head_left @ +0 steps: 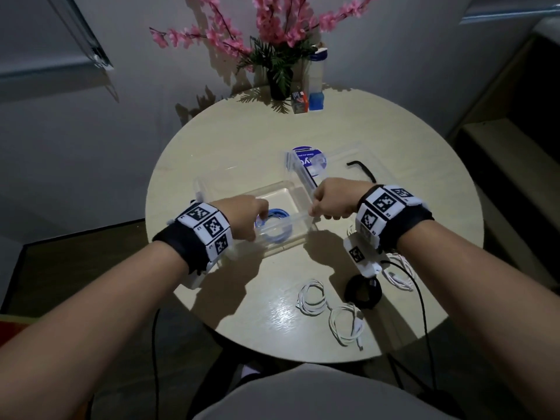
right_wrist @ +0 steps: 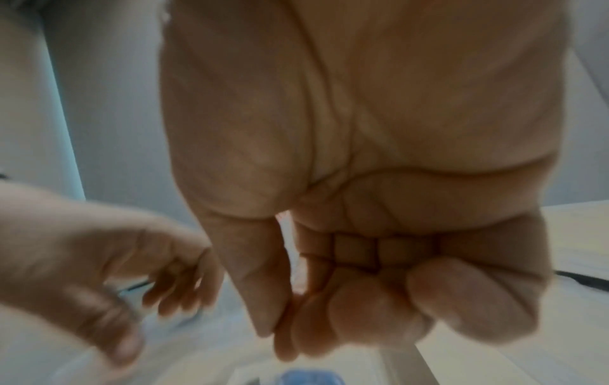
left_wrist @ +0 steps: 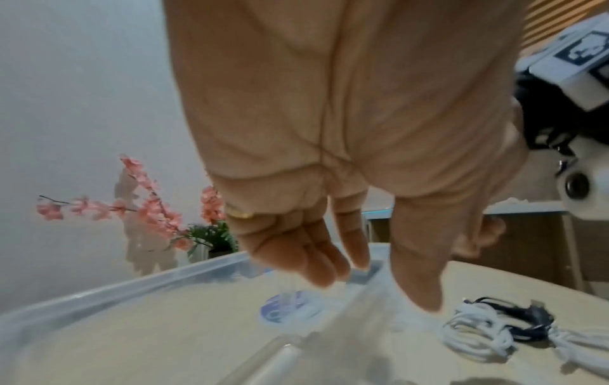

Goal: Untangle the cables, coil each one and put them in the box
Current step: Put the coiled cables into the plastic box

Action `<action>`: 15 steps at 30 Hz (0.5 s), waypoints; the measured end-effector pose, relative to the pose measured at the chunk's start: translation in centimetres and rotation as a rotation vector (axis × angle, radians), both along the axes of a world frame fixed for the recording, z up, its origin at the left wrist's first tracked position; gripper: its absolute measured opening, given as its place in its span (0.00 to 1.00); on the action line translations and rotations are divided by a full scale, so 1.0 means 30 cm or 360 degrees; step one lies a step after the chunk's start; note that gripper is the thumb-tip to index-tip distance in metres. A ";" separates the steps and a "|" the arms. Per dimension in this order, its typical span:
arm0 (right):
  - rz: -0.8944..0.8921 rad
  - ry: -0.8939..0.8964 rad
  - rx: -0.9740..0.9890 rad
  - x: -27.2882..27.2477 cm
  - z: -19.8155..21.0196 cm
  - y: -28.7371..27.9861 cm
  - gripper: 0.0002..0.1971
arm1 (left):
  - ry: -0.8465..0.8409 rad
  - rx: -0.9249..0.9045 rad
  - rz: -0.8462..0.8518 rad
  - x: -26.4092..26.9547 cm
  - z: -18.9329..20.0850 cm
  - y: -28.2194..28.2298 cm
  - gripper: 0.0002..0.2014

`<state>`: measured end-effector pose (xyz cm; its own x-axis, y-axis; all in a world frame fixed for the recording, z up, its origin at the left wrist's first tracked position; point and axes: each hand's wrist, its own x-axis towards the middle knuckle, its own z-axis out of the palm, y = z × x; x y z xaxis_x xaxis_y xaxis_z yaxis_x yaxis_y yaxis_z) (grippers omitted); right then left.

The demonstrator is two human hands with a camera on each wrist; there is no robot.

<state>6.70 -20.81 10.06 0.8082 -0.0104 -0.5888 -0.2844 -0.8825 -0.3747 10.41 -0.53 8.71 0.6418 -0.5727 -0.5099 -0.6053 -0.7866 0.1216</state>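
A clear plastic box (head_left: pixel 281 197) stands mid-table with a blue coiled cable (head_left: pixel 280 234) (right_wrist: pixel 296 377) inside, near the front wall. My left hand (head_left: pixel 260 221) (left_wrist: pixel 379 289) hangs over that wall with relaxed fingers (left_wrist: pixel 329 276) inside the box above the blue coil, thumb outside, holding nothing. My right hand (head_left: pixel 313 211) (right_wrist: pixel 280 343) is a curled fist at the box's near right corner; nothing shows between thumb and fingers. Two white coils (head_left: pixel 312 297) (head_left: pixel 347 324), a black coil (head_left: pixel 363 291) and a looser white cable (head_left: pixel 400 275) lie on the table in front.
The clear lid (head_left: pixel 336 156) with a round blue label lies behind the box, a black cable (head_left: pixel 362 168) on its right. A vase of pink flowers (head_left: pixel 278 80), a bottle (head_left: pixel 316 83) and a small carton (head_left: pixel 300 101) stand at the far edge.
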 end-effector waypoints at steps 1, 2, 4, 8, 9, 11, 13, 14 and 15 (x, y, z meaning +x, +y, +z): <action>0.0014 0.0052 -0.0004 -0.025 -0.012 -0.004 0.09 | -0.0054 -0.0093 -0.0023 -0.013 -0.002 -0.024 0.18; 0.0042 0.0116 -0.0027 -0.053 -0.026 -0.003 0.08 | -0.0085 -0.0181 -0.0039 -0.029 -0.008 -0.050 0.17; 0.0108 0.0223 -0.0085 -0.100 -0.081 0.000 0.06 | -0.0082 -0.0293 -0.0075 -0.069 -0.020 -0.111 0.13; 0.0271 0.0256 -0.0278 -0.186 -0.211 0.018 0.10 | 0.0037 -0.0119 -0.0250 -0.159 -0.115 -0.209 0.10; 0.0311 0.0270 -0.0338 -0.208 -0.228 0.027 0.09 | 0.0065 -0.0056 -0.0288 -0.183 -0.150 -0.222 0.10; 0.0394 0.0304 -0.0414 -0.251 -0.243 0.055 0.10 | 0.0078 0.0025 -0.0289 -0.220 -0.234 -0.239 0.06; 0.0507 0.0425 -0.0427 -0.273 -0.264 0.072 0.15 | 0.0149 0.0092 -0.0283 -0.252 -0.281 -0.259 0.04; 0.0528 0.0486 -0.0445 -0.271 -0.290 0.070 0.19 | 0.0164 0.0120 -0.0287 -0.259 -0.309 -0.267 0.06; 0.0549 0.0516 -0.0468 -0.275 -0.314 0.064 0.22 | 0.0180 0.0132 -0.0296 -0.267 -0.332 -0.271 0.10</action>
